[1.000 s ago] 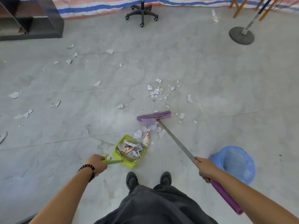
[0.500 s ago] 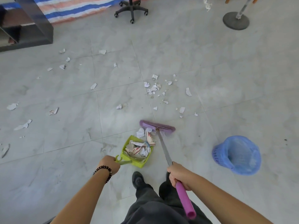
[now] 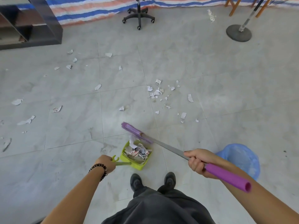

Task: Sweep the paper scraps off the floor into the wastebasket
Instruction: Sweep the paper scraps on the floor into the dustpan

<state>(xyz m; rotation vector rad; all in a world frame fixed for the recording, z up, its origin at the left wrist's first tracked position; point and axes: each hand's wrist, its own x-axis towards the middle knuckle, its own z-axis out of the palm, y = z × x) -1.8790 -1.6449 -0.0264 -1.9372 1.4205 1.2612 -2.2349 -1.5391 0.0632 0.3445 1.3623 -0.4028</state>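
The paper scraps (image 3: 137,151) are white, torn and crumpled pieces, and some carry red and dark print. A heap of them lies inside the green dustpan (image 3: 137,166), which sits on the grey tiled floor (image 3: 210,70) just in front of the person's black shoes (image 3: 136,181). One long piece stands at the open mouth of the dustpan and touches the broom head. Many more scraps are on the floor. One loose cluster (image 3: 156,92) is beyond the broom, and other single pieces are spread far to the left.

The purple broom (image 3: 135,132) has its head at the far edge of the dustpan, and its grey metal shaft runs back to the right. The right hand (image 3: 196,160) has its fingers curled around the shaft where the metal meets the purple grip. The left hand (image 3: 106,164) is closed around the thin green handle of the dustpan, and a dark bead bracelet (image 3: 98,168) is on this wrist.

The blue wastebasket (image 3: 242,157) stands on the floor at the right, near the right hand, partly hidden behind the forearm and blurred.

Farther away are the wheeled base of an office chair (image 3: 138,18), a dark shelf unit (image 3: 45,29), a striped tarp (image 3: 97,10) and a round stand base (image 3: 238,33).
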